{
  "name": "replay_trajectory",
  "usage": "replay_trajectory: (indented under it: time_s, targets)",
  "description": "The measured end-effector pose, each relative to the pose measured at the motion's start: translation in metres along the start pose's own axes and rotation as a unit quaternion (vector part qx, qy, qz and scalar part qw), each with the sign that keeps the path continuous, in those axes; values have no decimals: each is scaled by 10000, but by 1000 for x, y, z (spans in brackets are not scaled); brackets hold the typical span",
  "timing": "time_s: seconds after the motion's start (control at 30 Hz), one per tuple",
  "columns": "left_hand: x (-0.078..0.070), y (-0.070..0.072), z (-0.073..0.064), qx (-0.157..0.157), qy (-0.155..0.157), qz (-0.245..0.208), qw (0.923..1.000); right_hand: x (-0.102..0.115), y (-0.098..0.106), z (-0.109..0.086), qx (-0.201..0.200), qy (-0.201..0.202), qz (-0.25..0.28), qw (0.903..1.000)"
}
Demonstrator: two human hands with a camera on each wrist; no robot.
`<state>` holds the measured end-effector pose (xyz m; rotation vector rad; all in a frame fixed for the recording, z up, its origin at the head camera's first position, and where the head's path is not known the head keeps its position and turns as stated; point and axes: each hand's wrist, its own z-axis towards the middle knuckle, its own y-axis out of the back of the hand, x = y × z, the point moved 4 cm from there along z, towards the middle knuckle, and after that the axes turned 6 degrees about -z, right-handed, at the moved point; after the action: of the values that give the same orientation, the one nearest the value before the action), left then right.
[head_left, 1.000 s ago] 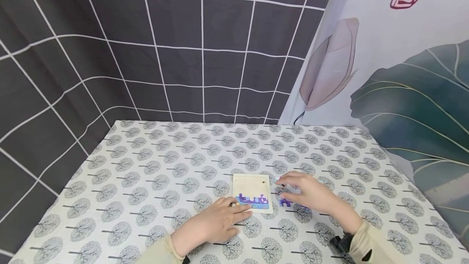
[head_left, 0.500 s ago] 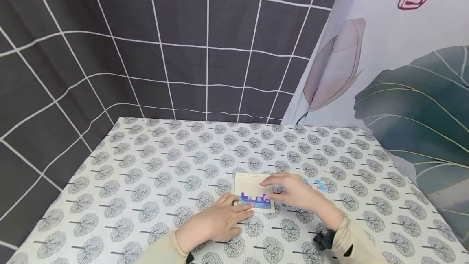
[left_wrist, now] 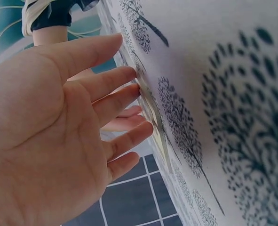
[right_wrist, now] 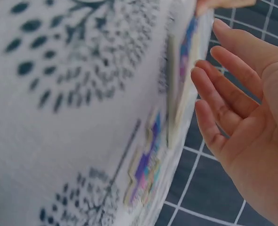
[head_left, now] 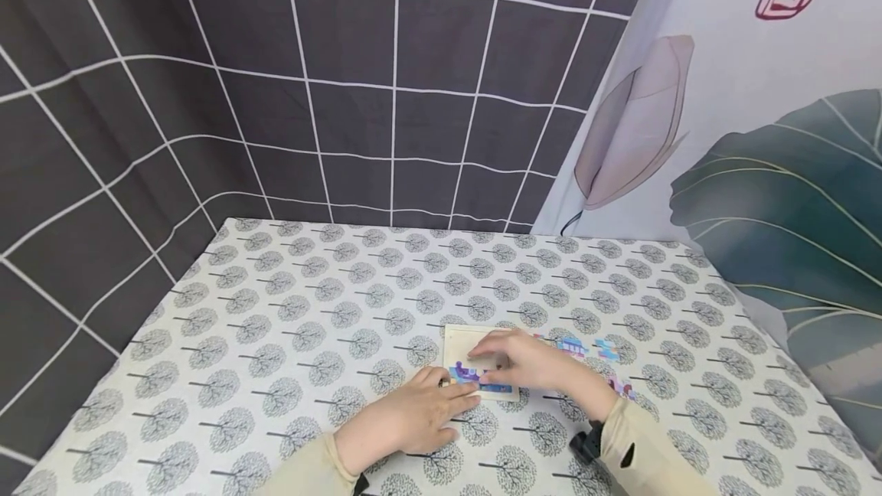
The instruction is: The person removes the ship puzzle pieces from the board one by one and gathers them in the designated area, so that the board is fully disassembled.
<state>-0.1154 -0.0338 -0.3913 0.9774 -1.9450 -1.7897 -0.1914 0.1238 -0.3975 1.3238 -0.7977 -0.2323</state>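
Pale wood, I'd judge, lies under the outstretched fingers of the left hand [head_left: 423, 410]: the near-left edge of a puzzle tray [head_left: 458, 336]. The right hand [head_left: 529, 363] arches over its right side, thumb and fingers apart, nothing visibly held. Rightward on the tablecloth [head_left: 324, 274], loose pieces [head_left: 572, 347] look light and stiff, best pinched at their edges.

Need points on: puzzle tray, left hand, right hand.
Puzzle tray [head_left: 456, 341]: head view, bare upper-left floor.
Left hand [left_wrist: 63, 125]: left wrist view, palm.
Right hand [right_wrist: 257, 134]: right wrist view, palm.
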Motion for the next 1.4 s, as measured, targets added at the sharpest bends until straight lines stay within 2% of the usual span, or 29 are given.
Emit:
replay_trajectory:
  time_s: [0.13, 0.23, 0.43, 0.7, 0.93, 1.03, 1.23, 1.4]
  targets:
    - [-1, 1, 1, -81, -25, 7, 10000, 2, -6, 6, 109, 147, 100, 9998]
    - [-2, 1, 2, -100, -5, 107, 9999, 5, -8, 10, 86, 193, -10, 9998]
    - [-5, 0, 7, -24, 73, 220, 9997, 6, -11, 16, 287, -49, -58, 9996]
    - [-5, 0, 8, -158, 18, 396, 9991, 9, -13, 29, 575, -441, 213, 9971]
    - [-6, -1, 9, -240, -24, 493, 9985, 16, -10, 36, 831, -456, -260, 9952]
    - [-7, -2, 9, -323, -100, 596, 9976, 16, -10, 36, 889, -585, -176, 9942]
    - [-6, -5, 8, -370, -159, 687, 9968, 16, -11, 38, 900, -724, -64, 9933]
    - [-4, -4, 10, -349, -155, 697, 9968, 16, -11, 36, 630, -746, 168, 9951]
